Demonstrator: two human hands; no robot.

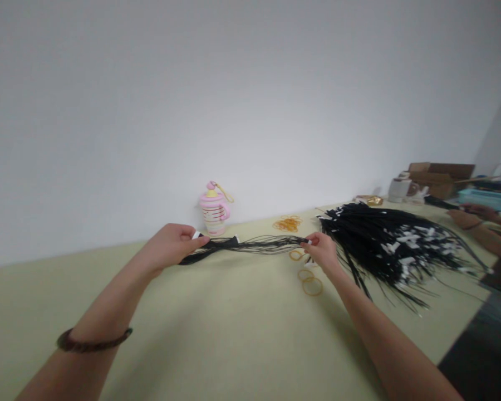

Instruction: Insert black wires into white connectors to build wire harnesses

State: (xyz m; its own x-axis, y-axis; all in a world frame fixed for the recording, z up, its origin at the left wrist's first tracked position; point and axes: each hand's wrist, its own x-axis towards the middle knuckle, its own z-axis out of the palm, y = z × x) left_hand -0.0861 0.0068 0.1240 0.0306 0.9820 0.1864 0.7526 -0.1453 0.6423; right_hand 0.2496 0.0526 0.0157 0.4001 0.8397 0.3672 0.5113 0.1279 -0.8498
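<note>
Left hand (169,245) fingers pinched on one end of black wire bundle (254,244); right hand (322,252) fingers pinched on other end; rubber bands (312,286) just beside, on counter (217,289); white tags (407,240) on wire pile (371,250) too small to read.

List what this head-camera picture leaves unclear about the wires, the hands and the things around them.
The left hand hides how the white wire end is gripped.
The right hand covers the ends of the black wires it pinches.
White tips in the black wire bundle: too small to make out their shape.
The co-worker's hands: what they hold is too small and dark to name.
Cardboard box: its flaps hide the contents.
</note>
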